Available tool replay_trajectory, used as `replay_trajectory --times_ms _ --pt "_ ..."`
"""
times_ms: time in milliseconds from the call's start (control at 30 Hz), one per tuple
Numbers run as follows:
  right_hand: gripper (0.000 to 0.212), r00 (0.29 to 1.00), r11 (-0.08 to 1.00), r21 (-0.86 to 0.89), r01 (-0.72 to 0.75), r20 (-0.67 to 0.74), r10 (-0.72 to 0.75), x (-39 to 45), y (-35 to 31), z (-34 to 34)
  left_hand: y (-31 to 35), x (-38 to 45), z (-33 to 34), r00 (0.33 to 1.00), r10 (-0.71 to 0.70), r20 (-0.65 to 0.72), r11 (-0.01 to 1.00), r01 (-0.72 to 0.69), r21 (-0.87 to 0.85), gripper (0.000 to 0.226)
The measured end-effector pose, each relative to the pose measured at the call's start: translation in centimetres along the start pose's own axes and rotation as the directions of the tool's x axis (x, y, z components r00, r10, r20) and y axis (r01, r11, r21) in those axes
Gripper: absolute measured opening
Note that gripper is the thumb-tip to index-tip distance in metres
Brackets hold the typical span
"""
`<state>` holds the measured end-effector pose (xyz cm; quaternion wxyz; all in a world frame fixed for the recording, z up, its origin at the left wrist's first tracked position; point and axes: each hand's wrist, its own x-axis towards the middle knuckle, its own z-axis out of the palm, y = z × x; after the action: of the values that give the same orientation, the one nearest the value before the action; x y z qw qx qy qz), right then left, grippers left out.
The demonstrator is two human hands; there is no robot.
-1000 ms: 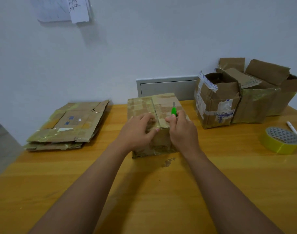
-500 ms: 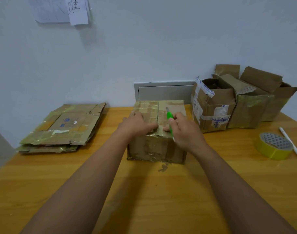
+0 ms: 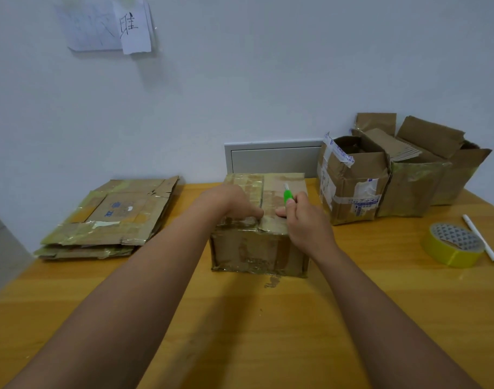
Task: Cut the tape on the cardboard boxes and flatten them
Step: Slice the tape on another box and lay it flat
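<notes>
Here we are at the cutting step, on the top seam of the taped box (image 3: 258, 242), which sits directly under both hands at the near middle of the table (image 3: 240, 332). Our left hand (image 3: 229, 202) lies on the left top flap with fingers curled at the seam, pressing it down; whether it pinches the flap edge we cannot tell. Our right hand (image 3: 303, 220) grips the green cutter (image 3: 288, 195), its tip raised above the right flap, thumb resting on the tape near the seam.

Judgement: the seam looks partly parted. The next move calls for bringing the blade down into the seam line and keeping the left fingers out of its path.

Left of the left hand lies a stack of flattened boxes (image 3: 108, 220). Right of the right hand stand open boxes (image 3: 352, 186) awaiting flattening; further right, a yellow tape roll (image 3: 450, 244) and a white pen (image 3: 480, 238). Beyond the hands: a pale wall (image 3: 240, 80), papers (image 3: 108, 23) pinned high, a small wall panel (image 3: 274, 158).
</notes>
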<state>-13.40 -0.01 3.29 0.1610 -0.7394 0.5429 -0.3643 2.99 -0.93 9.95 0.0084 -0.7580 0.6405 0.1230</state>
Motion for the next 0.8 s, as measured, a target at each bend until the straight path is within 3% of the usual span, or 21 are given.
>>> replay_trajectory --times_ms 167,367,467,567,700,800 --pt "0.019 0.999 0.999 0.042 -0.002 -0.035 0.003 -0.1 0.1 0.1 -0.7 0.0 -0.3 0.996 0.042 -0.082 0.998 -0.047 -0.051 0.049" --pt "0.018 0.998 0.998 0.058 -0.005 -0.062 0.008 -0.2 0.1 0.5 -1.2 0.1 -0.7 0.993 0.085 -0.080 0.991 -0.093 -0.102 0.047" --pt "0.018 0.998 0.998 0.065 -0.011 -0.067 0.016 -0.3 -0.1 0.5 -1.3 -0.1 -0.8 0.994 0.088 -0.071 0.987 -0.097 -0.132 0.056" --pt "0.017 0.997 0.996 0.083 -0.020 -0.067 0.026 -0.6 -0.2 0.5 -1.5 0.2 -0.7 0.992 0.100 -0.080 0.984 -0.110 -0.136 0.049" --pt "0.019 0.994 0.993 0.113 -0.039 -0.099 0.051 -0.9 -0.6 0.5 -1.5 0.0 -0.3 0.995 0.089 -0.046 0.991 -0.094 -0.099 0.051" --pt "0.020 0.991 0.993 0.113 -0.018 -0.128 0.032 -1.4 -1.0 1.7 -1.4 -0.6 0.3 0.998 0.057 -0.003 0.998 -0.057 -0.012 0.072"
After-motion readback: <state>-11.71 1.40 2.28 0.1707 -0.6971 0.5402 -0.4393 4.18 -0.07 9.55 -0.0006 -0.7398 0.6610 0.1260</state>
